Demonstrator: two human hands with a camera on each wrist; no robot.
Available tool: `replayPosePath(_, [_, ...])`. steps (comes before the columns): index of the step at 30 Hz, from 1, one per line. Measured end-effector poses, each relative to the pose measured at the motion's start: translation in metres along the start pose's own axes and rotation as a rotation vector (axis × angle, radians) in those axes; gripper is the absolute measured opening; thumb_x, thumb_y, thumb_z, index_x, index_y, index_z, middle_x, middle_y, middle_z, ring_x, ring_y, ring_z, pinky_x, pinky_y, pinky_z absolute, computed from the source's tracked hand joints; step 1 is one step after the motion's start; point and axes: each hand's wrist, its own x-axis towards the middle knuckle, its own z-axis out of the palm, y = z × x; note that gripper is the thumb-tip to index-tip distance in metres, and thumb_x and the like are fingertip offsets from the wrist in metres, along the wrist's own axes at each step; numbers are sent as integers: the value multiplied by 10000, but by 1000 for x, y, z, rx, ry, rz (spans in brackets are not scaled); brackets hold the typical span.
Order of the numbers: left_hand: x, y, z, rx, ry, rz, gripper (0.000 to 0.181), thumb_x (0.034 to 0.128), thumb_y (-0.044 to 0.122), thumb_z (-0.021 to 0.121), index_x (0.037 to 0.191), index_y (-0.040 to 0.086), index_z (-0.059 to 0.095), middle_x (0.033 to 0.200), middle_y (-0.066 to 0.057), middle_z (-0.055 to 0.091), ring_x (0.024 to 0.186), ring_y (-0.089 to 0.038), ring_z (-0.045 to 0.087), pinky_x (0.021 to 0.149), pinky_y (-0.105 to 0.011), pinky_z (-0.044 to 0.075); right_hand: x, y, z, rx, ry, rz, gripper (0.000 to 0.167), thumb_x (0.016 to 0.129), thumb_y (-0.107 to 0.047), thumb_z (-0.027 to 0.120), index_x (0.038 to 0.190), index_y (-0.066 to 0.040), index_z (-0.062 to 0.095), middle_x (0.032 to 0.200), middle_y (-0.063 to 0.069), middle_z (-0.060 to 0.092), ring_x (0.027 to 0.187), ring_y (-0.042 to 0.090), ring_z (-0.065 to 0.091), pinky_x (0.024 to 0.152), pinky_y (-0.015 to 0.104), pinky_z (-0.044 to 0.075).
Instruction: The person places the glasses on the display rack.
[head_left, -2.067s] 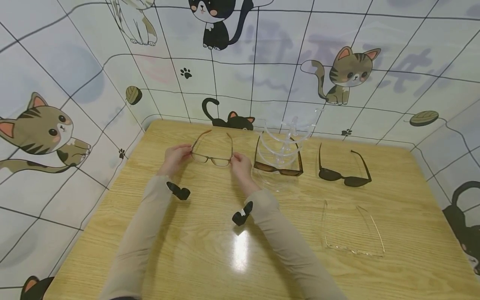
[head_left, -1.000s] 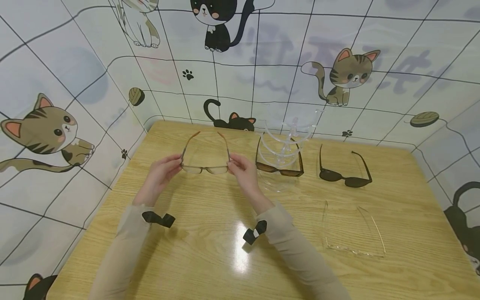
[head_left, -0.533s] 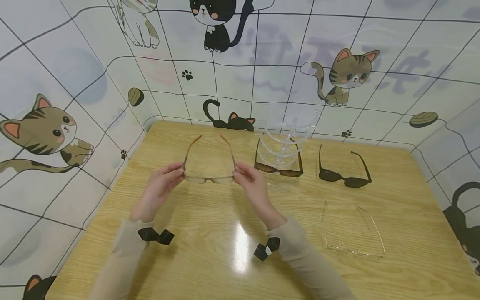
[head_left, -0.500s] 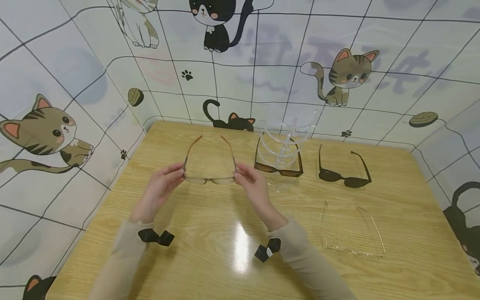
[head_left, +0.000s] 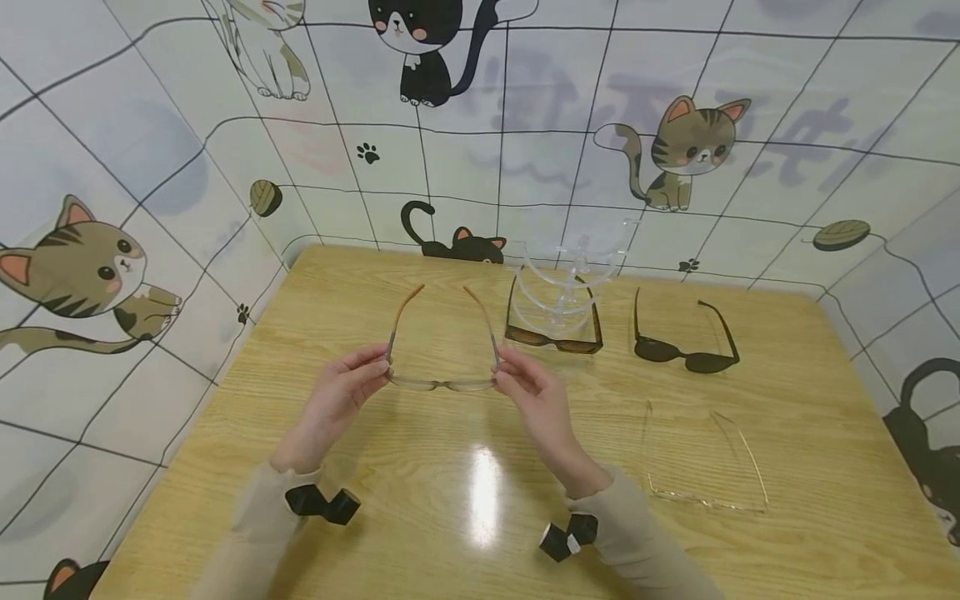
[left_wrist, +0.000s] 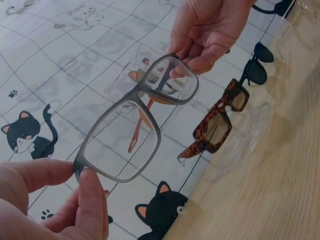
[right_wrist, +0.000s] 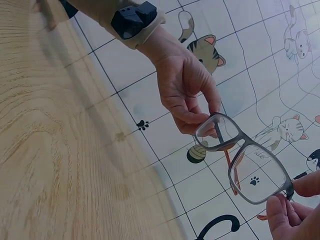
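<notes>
A pair of eyeglasses (head_left: 441,385) with a grey frame, clear lenses and orange-brown temple tips is held above the table, temples spread and pointing away from me. My left hand (head_left: 333,406) pinches its left hinge corner between thumb and fingers. At the opposite corner my right hand (head_left: 542,410) pinches the frame in the same way. In the left wrist view both lenses of the eyeglasses (left_wrist: 122,140) show face-on, the left thumb and forefinger at the near corner. The right wrist view shows the right fingertips (right_wrist: 280,212) on the other corner.
A clear tiered display stand (head_left: 558,308) stands at the back, with tortoiseshell sunglasses (head_left: 553,342) at it. Black sunglasses (head_left: 684,358) lie to its right. Thin-rimmed clear glasses (head_left: 705,502) lie nearer on the wooden table (head_left: 420,517). Cat-patterned cloth walls (head_left: 465,167) enclose the back and sides.
Both hands have brought the eyeglasses up off the back left of the table, nearer to me and then slightly right. The other glasses and the stand have stayed put.
</notes>
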Motion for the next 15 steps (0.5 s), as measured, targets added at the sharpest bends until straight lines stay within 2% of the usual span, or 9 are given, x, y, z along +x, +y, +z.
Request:
replayPosePath(9, [1, -12, 16, 23, -77, -15, 304, 911, -96, 507, 930, 125, 716, 872, 1, 678, 784, -99, 652, 753, -199, 536, -16, -3, -20, 29, 41, -20, 329, 900, 19, 585, 1221, 82, 557, 1063, 301, 538, 912, 199, 631, 830, 299, 537])
replayPosePath(15, [4, -20, 26, 57, -99, -40, 291, 902, -96, 520, 947, 125, 704, 862, 6, 682, 772, -96, 646, 748, -208, 538, -23, -4, -32, 31, 83, -12, 327, 905, 7, 585, 1212, 113, 548, 989, 133, 591, 886, 168, 631, 804, 274, 542])
